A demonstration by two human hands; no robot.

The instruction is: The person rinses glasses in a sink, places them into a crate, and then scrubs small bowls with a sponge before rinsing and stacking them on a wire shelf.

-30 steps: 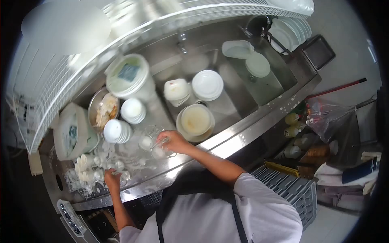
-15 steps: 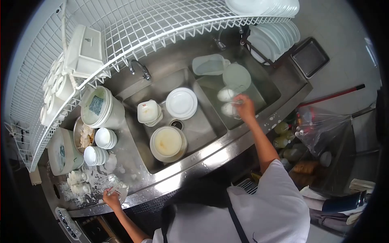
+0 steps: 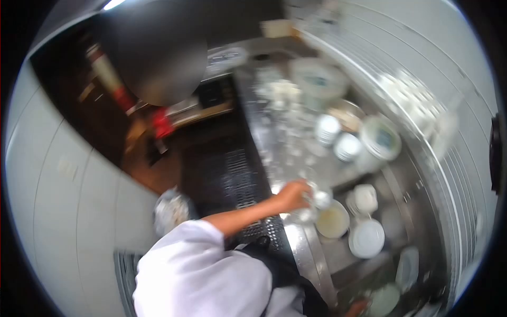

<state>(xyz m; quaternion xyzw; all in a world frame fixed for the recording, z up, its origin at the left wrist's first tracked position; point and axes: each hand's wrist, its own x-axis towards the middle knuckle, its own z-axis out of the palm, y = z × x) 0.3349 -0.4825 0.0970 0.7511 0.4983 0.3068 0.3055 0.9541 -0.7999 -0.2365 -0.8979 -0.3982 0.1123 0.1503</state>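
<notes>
My left hand [image 3: 294, 195] is closed around clear glasses [image 3: 317, 199], blurred by motion, over the front edge of the sink. Just below them in this view sits a bowl with a yellowish inside [image 3: 332, 220]. My right hand [image 3: 357, 307] shows only in part at the bottom edge, smeared, by the water-filled basin; its fingers cannot be made out. Close to it a pale round dish [image 3: 384, 300] lies in the water, with a clear rectangular container [image 3: 407, 268] beyond.
White plates [image 3: 366, 239] and square bowls [image 3: 363, 199] sit in the middle basin. Stacked white cups [image 3: 328, 129], a white bucket [image 3: 380, 138] and small white cups [image 3: 283, 94] stand on the wet counter [image 3: 288, 153]. A wire rack [image 3: 443, 185] runs along the wall.
The view has swung left, and the picture is blurred. My left hand has moved with the glasses from the left counter to the sink edge. My right hand is now mostly out of frame.
</notes>
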